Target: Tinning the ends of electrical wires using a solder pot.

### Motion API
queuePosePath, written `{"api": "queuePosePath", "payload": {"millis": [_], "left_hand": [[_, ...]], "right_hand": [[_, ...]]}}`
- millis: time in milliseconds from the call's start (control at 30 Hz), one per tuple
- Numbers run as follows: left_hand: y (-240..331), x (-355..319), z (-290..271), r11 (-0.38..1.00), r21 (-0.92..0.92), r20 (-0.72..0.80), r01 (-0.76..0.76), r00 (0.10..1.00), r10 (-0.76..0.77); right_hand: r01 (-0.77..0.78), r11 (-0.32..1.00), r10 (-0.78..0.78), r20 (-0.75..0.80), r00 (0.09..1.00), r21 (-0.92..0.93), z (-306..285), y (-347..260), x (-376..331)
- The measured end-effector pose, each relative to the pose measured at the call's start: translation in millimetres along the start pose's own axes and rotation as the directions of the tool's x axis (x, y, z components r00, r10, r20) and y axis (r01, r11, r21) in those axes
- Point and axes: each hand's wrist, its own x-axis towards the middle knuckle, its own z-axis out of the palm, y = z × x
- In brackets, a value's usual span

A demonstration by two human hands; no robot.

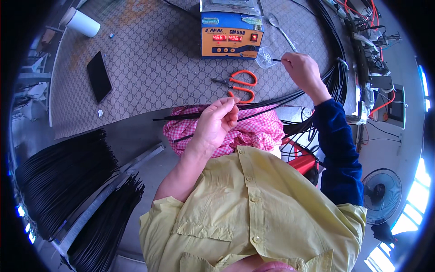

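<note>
My right hand, in a dark blue sleeve, pinches a thin black piece; its tip points left over a small clear dish with fine white bits in it. The rest of that piece is hidden by my fingers. My left hand is closed at the table's front edge, thumb against fingers, just below orange-handled scissors. Black cables run behind it, and one shows on both sides of the hand. What its fingertips hold, if anything, is too small to make out.
A blue and orange control box stands at the table's back, a metal spoon beside it. On the left lie a phone and a white cylinder. Pink checked cloth covers my lap. Black cable bundles hang at lower left.
</note>
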Motion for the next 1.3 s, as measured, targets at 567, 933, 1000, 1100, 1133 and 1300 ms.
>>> {"api": "queuePosePath", "payload": {"millis": [567, 933, 1000, 1100, 1133, 1300], "left_hand": [[-4, 1, -12, 1.000, 0.015, -0.039, 0.020, 0.999, -0.020], [-8, 0, -9, 1.000, 0.015, -0.046, 0.019, 0.999, -0.018], [-8, 0, -10, 1.000, 0.019, -0.043, 0.018, 0.999, -0.017], [-7, -1, -11, 1.000, 0.024, -0.054, 0.018, 0.998, -0.016], [-7, -1, -11, 1.000, 0.025, -0.060, 0.017, 0.998, -0.016], [-5, 2, -18, 1.000, 0.010, -0.044, 0.023, 0.999, -0.023]], "right_hand": [[0.132, 0.967, -0.101, 0.147, 0.984, -0.217, 0, 1, 17], [0.059, 0.992, -0.039, 0.174, 0.984, -0.110, 6, 15, 19], [0.052, 0.992, -0.031, 0.175, 0.984, -0.113, 10, 17, 19], [0.012, 0.997, 0.000, 0.170, 0.985, -0.071, 8, 20, 20], [-0.005, 0.999, 0.013, 0.167, 0.986, -0.049, 7, 22, 19], [-0.107, 0.936, 0.075, 0.107, 0.991, 0.335, -22, 16, 23]]}}
